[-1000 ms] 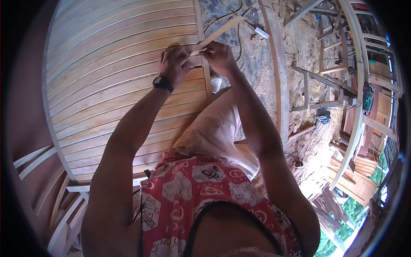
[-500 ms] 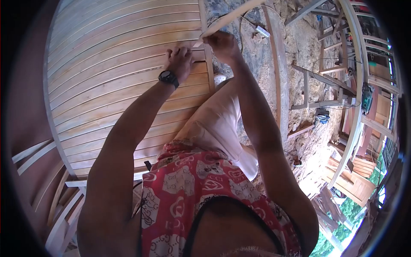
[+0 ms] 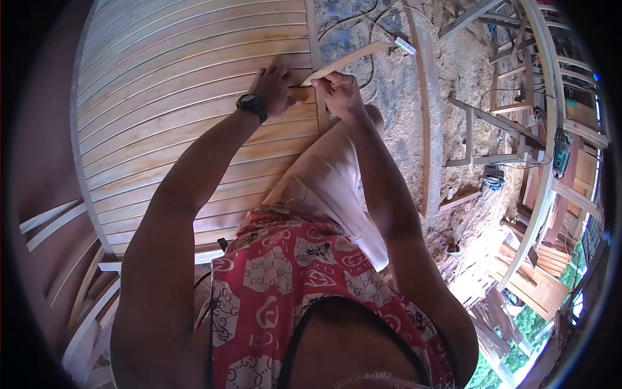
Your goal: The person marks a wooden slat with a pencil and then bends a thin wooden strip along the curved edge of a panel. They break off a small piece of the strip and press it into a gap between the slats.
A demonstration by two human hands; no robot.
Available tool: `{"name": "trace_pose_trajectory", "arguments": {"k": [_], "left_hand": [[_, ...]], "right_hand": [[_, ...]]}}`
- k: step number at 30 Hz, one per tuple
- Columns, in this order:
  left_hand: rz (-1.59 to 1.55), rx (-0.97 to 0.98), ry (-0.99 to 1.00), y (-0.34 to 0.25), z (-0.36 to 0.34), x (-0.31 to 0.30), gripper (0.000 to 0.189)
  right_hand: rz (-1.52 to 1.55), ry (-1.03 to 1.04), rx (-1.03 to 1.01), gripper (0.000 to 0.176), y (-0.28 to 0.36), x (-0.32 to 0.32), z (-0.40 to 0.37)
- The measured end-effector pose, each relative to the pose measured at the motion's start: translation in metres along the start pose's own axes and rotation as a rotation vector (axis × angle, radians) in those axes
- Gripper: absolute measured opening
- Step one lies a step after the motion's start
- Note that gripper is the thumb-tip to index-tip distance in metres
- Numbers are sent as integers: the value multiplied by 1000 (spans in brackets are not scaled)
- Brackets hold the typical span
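Note:
My right hand (image 3: 340,95) is closed around the near end of a thin wooden strip (image 3: 353,58), just past the edge of a slatted wooden panel (image 3: 188,91). The strip's end reaches over the panel's side rail, and its other end slants up to the right. My left hand (image 3: 275,89), with a black watch on the wrist, rests on the slats beside the strip's end. Its fingers are stretched out and slightly blurred. A narrow dark gap between slats shows near both hands.
A white power strip (image 3: 405,45) with a cable lies on the rough ground at the strip's far end. A long timber beam (image 3: 424,117) runs along the ground. To the right stand wooden frames (image 3: 492,133) and a green power tool (image 3: 562,154).
Both hands have shifted slightly, the right one down toward my body with the strip. The strip now lies lower and its far end sits near the power strip.

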State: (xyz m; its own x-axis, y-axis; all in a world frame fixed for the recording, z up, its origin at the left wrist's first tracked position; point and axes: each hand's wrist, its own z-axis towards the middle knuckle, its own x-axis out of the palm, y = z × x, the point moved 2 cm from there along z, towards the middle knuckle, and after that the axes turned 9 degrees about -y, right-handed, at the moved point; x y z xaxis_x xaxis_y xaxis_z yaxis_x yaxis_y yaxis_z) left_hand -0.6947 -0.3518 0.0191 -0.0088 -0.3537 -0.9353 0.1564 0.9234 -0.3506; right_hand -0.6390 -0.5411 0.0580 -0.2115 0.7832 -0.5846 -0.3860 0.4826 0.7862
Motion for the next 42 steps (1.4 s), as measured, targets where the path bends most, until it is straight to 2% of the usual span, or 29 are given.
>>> {"name": "trace_pose_trajectory", "arguments": {"k": [4, 6, 7, 9, 13, 17, 20, 22, 26, 31, 33, 35, 37, 38, 40, 41, 42], "left_hand": [[18, 28, -4, 0, 1, -2, 74], [27, 36, -11, 0, 1, -2, 72], [34, 39, -19, 0, 0, -2, 70], [49, 65, -42, 2, 0, 2, 68], [57, 69, -48, 2, -1, 2, 63], [25, 59, -92, -2, -3, 3, 59], [-10, -4, -108, -8, -5, 8, 55], [-115, -140, -283, -15, -11, 11, 45], [-176, -187, -244, -19, -20, 15, 36], [-208, -24, -285, -20, -29, 27, 20], [-175, -15, -241, -20, -30, 25, 24], [-142, -4, -195, -19, -34, 17, 29], [-119, 61, -187, -21, -40, 3, 41], [-119, 63, -188, -18, -41, 2, 41], [-183, 110, -152, -14, -43, 4, 53], [-185, 107, -152, -14, -43, 6, 53], [-166, 112, -160, -13, -42, 8, 54]], "right_hand": [[29, 5, 26, 9, -3, 1, -2], [65, -52, -123, 9, 2, 1, -1], [65, -55, -123, 9, 2, -1, 0], [-56, 31, 2, 11, 9, -5, 2], [-90, 72, 13, 13, 8, -3, 4], [-1, 13, -6, 14, -4, 1, 1], [2, -15, -23, 15, -5, 0, -2], [14, -14, -28, 16, -7, -2, -2], [-39, 0, -11, 13, 4, -9, 0], [-12, -4, -48, 12, 17, -13, 8], [55, -86, -30, 13, 27, -23, 18], [64, -40, -55, 14, 42, -40, 17], [-78, 80, 68, 13, 49, -46, 9], [-80, 78, 67, 13, 47, -44, 2], [95, 52, 44, 14, 36, -36, -17], [95, 56, 45, 14, 33, -34, -21], [19, 40, -36, 14, 30, -33, -25]]}}
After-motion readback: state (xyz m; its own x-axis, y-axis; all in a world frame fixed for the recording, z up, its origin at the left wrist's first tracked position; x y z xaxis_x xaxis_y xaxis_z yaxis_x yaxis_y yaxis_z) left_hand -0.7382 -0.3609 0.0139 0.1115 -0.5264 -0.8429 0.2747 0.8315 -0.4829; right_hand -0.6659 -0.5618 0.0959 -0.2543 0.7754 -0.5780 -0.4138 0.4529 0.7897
